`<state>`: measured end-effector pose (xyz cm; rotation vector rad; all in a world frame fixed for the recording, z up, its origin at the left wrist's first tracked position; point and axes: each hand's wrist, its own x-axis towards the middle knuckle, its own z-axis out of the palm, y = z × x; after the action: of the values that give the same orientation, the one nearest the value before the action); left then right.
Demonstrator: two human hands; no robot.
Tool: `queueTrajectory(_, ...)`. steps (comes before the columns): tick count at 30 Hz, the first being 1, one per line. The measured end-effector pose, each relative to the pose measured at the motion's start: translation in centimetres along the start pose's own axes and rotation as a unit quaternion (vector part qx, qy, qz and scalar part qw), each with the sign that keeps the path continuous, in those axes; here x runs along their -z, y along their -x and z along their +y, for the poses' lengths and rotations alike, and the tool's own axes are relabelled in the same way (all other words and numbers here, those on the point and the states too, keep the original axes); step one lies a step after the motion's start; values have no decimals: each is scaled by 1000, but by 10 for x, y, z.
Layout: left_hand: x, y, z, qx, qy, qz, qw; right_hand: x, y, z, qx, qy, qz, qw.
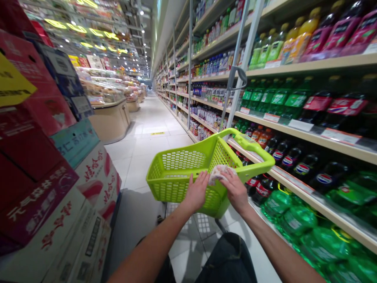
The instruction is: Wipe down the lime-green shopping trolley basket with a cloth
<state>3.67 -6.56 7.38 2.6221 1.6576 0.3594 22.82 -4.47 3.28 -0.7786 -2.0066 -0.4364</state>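
Note:
A bright green plastic shopping cart (176,184) with perforated basket walls stands just in front of my knees, its handle to the right. My left hand (196,193) rests on the near rim of its basket, fingers stretched out flat. Beside it, my right hand (237,189) presses a crumpled whitish cloth (217,173) with pinkish marks against the same rim, near the handle end. The fingertips lie over the cloth. Inside the basket, an upright perforated panel (225,151) stands near the handle. The basket floor shows in part.
Shelves (297,70) of soda bottles line the right side, with large green bottles (297,220) on the lowest level. Stacked drink cartons (94,173) crowd the left. A pale tiled aisle (150,125) runs ahead past a rounded display counter (110,120).

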Motion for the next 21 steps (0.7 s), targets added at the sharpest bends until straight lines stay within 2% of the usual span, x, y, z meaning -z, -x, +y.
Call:
queueTrajectory(2, 1, -3, 6, -14, 0, -5, 1000, -4, 14, 1, 13, 10, -21, 1000)
queueTrajectory(4, 2, -5, 9, -17, -5, -10, 1000, -7, 32, -2, 26, 10, -69, 997)
queueTrajectory(6, 3, -6, 9, -17, -7, -15, 1000, 1, 39, -3, 25, 7, -96, 995)
queueTrajectory(8, 5, -8, 9, -18, -5, -13, 1000, 20, 28, 4, 3, 11, -65, 998)
queueTrajectory(11, 6, -14, 14, -21, -3, -8, 1000, 49, 2, 29, -48, 46, 43, 997)
queueTrajectory(13, 5, -17, 19, -18, -2, -14, 1000, 54, 4, 40, -59, 76, 73, 993)
queueTrajectory(15, 4, -18, 21, -17, 0, -16, 1000, 48, 24, 42, -36, 85, 43, 995)
queueTrajectory(17, 3, -18, 19, -20, 3, -15, 1000, 41, 48, 36, 1, 69, -29, 997)
queueTrajectory(19, 3, -17, 13, -18, 5, -15, 1000, 42, 57, 32, 12, 51, -79, 995)
queueTrajectory(21, 3, -15, 4, 8, 2, -19, 1000, 55, 43, 36, -21, 56, -45, 997)
